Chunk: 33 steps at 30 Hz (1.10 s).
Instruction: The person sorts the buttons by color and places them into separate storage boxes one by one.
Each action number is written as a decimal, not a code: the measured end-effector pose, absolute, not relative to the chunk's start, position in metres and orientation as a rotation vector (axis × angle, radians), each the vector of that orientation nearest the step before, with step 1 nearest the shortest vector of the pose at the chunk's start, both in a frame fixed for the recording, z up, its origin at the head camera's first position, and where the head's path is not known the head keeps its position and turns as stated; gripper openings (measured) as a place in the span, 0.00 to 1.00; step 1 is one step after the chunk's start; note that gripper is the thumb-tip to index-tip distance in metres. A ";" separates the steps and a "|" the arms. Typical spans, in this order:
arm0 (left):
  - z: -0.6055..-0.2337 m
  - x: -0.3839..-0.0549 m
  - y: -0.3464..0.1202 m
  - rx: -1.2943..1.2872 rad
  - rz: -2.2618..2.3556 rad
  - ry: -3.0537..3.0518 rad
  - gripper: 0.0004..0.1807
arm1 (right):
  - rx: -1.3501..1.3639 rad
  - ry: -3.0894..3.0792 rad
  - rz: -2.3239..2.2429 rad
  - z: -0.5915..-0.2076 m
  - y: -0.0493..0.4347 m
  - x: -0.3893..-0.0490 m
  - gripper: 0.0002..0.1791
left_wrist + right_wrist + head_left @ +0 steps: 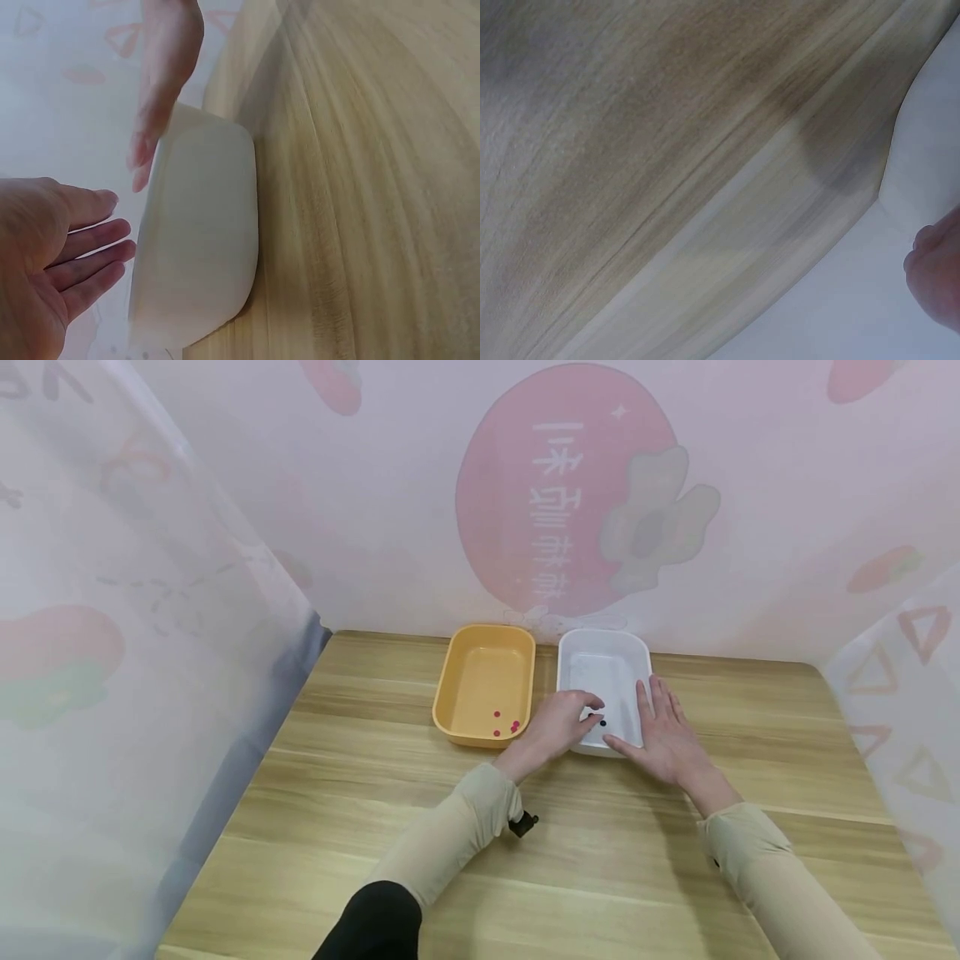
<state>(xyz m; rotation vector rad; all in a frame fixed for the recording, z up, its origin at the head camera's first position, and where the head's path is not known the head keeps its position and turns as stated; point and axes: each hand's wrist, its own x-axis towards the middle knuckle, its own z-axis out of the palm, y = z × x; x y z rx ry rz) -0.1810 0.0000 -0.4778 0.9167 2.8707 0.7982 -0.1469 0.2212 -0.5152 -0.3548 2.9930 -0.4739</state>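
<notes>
My left hand [557, 723] hovers over the near left part of a white tray [600, 639], thumb and fingers apart. Just by its fingertips lies a small round black piece [603, 723] inside the tray; another dark speck beside the thumb is partly hidden. In the left wrist view the fingers are loosely extended, and nothing shows in them. Across the tray's right rim spreads my right hand [663, 739], fingers straight; whether it presses the rim cannot be told. The right wrist view catches only a bit of that hand [937, 274] at its edge.
Left of the white tray stands a yellow tray [483, 633] with several small red pieces [514, 727] near its front end. Both sit at the back of the wooden table [600, 877], close to a printed curtain [390, 527]. A curtain also hangs on each side.
</notes>
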 end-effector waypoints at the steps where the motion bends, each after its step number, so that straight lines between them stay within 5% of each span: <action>1: -0.477 -0.179 -0.001 0.929 0.800 2.868 0.13 | -0.354 2.993 -0.474 -0.515 0.221 -0.147 0.66; 17: -0.483 -0.126 -0.050 1.386 0.834 2.875 0.14 | -0.350 3.007 -0.470 -0.516 0.221 -0.147 0.66; 33: -0.497 -0.099 -0.114 1.292 0.990 2.820 0.16 | -0.347 2.980 -0.463 -0.513 0.221 -0.148 0.66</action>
